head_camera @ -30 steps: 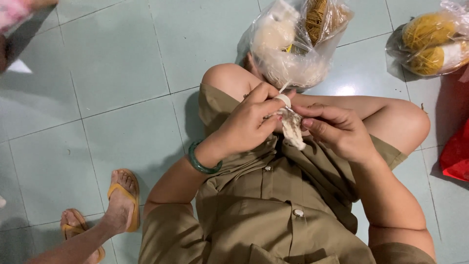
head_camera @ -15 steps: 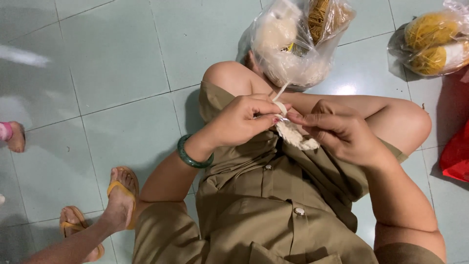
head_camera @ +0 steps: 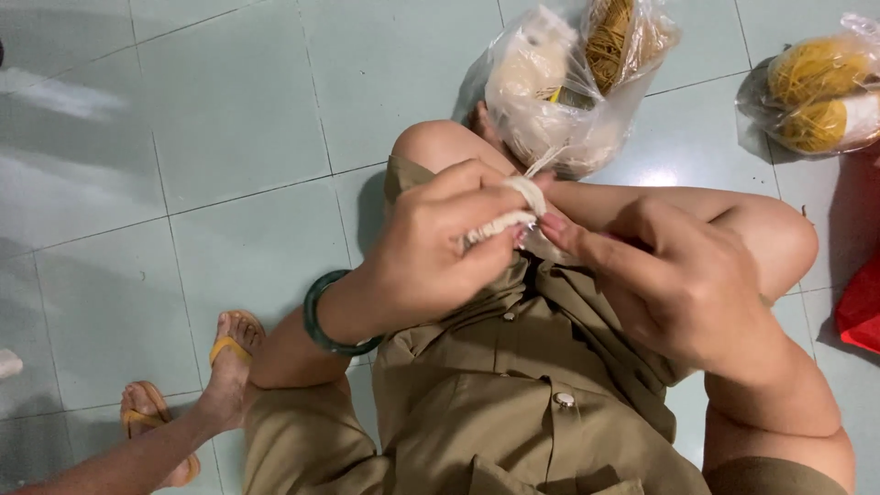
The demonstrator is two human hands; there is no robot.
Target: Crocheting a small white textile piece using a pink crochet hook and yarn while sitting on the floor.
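I sit on a tiled floor in olive-brown clothes. My left hand (head_camera: 438,240), with a dark green bangle (head_camera: 323,316) on its wrist, pinches a small piece of cream-white crochet work (head_camera: 502,220) with a strand of cream yarn running up from it. My right hand (head_camera: 676,275) meets it from the right, fingertips touching the same piece. The yarn leads to a clear plastic bag (head_camera: 559,87) of cream and mustard yarn just beyond my knee.
A second clear bag (head_camera: 819,96) with yellow yarn balls lies at the upper right. Something red (head_camera: 862,307) pokes in at the right edge. Another person's feet in tan sandals (head_camera: 225,353) rest on the pale green floor tiles at the lower left.
Both hands have closed in tighter on the crochet piece. The view has shifted slightly, and a pink-clad foot at the left edge has gone from sight.
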